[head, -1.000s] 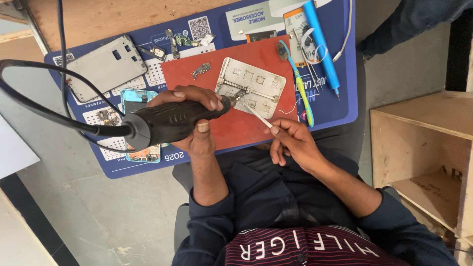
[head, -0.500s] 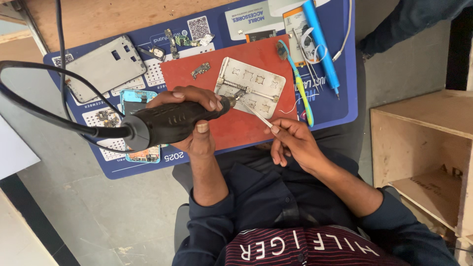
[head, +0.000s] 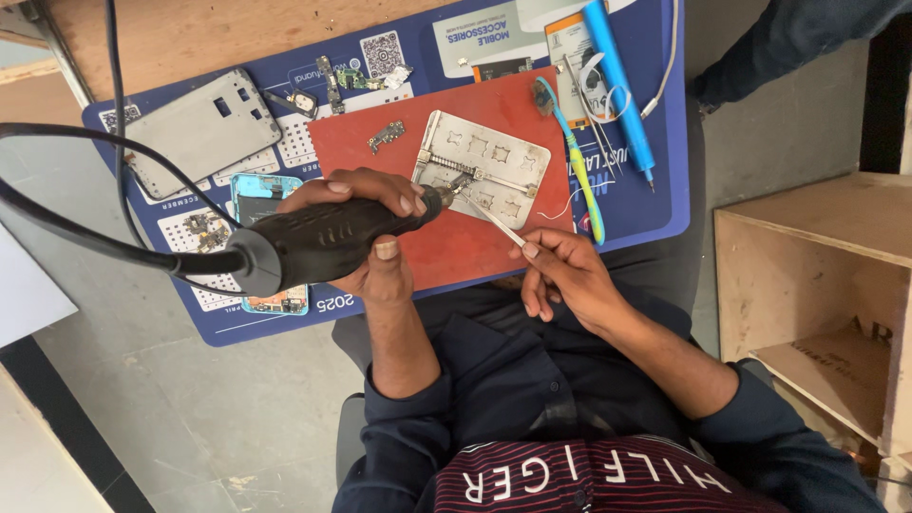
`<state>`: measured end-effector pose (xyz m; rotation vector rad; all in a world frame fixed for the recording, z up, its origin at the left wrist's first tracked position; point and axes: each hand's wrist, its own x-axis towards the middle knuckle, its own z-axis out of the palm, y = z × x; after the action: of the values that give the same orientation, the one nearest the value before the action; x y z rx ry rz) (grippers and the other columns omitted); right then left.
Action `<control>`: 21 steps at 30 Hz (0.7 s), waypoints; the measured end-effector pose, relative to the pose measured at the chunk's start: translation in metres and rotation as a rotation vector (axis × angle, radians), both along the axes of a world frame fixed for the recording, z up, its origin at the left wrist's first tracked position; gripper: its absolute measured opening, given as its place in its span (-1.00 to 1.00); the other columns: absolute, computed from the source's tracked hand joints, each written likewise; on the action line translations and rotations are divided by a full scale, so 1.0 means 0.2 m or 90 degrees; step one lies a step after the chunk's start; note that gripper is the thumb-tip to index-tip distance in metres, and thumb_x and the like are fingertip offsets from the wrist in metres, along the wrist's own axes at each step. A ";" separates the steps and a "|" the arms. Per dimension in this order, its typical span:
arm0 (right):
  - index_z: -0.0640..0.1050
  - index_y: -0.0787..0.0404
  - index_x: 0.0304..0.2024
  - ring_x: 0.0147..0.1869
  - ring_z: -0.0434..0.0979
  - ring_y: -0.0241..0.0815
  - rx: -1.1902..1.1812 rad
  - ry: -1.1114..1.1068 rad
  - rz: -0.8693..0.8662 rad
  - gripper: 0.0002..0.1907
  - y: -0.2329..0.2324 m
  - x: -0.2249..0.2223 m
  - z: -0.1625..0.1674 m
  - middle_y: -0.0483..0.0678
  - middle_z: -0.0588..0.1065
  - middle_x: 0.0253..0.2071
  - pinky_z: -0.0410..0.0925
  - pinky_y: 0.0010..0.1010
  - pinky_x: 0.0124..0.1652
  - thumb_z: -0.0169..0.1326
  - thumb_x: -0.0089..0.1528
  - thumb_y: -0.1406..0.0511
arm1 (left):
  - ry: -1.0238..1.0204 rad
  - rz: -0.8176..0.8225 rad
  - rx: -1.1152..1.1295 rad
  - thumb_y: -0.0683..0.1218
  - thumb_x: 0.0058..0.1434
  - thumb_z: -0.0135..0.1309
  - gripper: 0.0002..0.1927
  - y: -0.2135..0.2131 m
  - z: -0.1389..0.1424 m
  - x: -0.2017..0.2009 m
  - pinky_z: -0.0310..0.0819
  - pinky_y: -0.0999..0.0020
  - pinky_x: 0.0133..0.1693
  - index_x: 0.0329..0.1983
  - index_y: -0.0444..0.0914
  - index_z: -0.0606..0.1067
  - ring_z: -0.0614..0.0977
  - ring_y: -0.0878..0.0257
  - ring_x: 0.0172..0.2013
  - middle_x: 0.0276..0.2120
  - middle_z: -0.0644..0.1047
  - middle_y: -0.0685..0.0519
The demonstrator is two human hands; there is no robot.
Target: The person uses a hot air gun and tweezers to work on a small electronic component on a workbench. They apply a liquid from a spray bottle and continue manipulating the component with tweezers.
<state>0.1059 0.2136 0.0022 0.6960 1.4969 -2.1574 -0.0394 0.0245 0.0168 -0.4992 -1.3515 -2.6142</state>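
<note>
Left grip [head: 366, 233] clasps hot-air wand [head: 323, 242] — nozzle over metal jig [head: 484, 166].

A blue printed mat [head: 665, 204] covers the bench, white lettering and grid panels across it. At its twelve o'clock edge sits a square black-and-white code patch [head: 384, 54], and just to the three o'clock side of that a pale grey label panel [head: 489, 33] with dark print. Further toward one o'clock lies a small orange-bordered card [head: 568, 47], partly under a blue pen. At nine o'clock a phone [head: 261, 237] with a light blue frame lies opened up, mostly hidden behind a black tool, so its screen cannot be made out. At three o'clock, off the mat, a plywood box [head: 807, 275] shows a faint dark stamp [head: 879, 332] on its inner floor.
</note>
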 end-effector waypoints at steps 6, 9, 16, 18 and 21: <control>0.49 0.28 -0.09 -0.72 0.40 -0.36 0.004 0.002 0.005 -0.72 0.00 0.00 0.00 0.00 0.51 -0.66 0.12 -0.61 -0.63 -0.20 0.47 0.25 | -0.001 0.002 0.001 -0.06 0.32 0.30 -0.49 0.00 0.00 0.00 0.63 0.16 -0.24 0.18 -0.21 0.28 0.60 0.10 -0.39 -0.37 0.50 -0.13; 0.49 0.28 -0.09 -0.72 0.40 -0.36 0.000 -0.002 0.002 -0.72 0.00 0.00 0.00 0.00 0.51 -0.67 0.10 -0.61 -0.64 -0.20 0.47 0.25 | -0.001 0.002 0.002 -0.06 0.33 0.30 -0.49 0.00 0.00 0.00 0.63 0.16 -0.24 0.18 -0.21 0.28 0.60 0.10 -0.38 -0.37 0.51 -0.13; 0.50 0.29 -0.09 -0.72 0.39 -0.36 -0.002 0.007 0.002 -0.71 0.00 0.00 0.00 0.00 0.51 -0.66 0.11 -0.61 -0.64 -0.20 0.47 0.25 | 0.006 0.003 -0.007 -0.06 0.32 0.30 -0.50 0.00 -0.01 -0.01 0.63 0.18 -0.27 0.18 -0.21 0.28 0.61 0.10 -0.40 -0.39 0.51 -0.14; 0.50 0.29 -0.10 -0.72 0.40 -0.36 -0.001 0.000 0.002 -0.72 0.00 0.00 0.00 0.00 0.51 -0.66 0.11 -0.61 -0.64 -0.20 0.47 0.25 | 0.006 0.003 -0.007 -0.05 0.32 0.30 -0.50 -0.01 -0.01 0.00 0.63 0.18 -0.26 0.18 -0.21 0.28 0.61 0.10 -0.40 -0.39 0.51 -0.14; 0.50 0.28 -0.09 -0.72 0.39 -0.37 -0.004 0.003 -0.001 -0.72 0.00 0.00 0.00 0.00 0.51 -0.66 0.10 -0.61 -0.63 -0.20 0.47 0.25 | 0.009 0.002 -0.008 -0.05 0.32 0.30 -0.49 -0.01 -0.01 0.00 0.64 0.17 -0.25 0.18 -0.21 0.28 0.62 0.09 -0.40 -0.39 0.51 -0.14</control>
<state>0.1060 0.2140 0.0023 0.6900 1.4913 -2.1661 -0.0403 0.0230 0.0141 -0.5148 -1.3640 -2.5960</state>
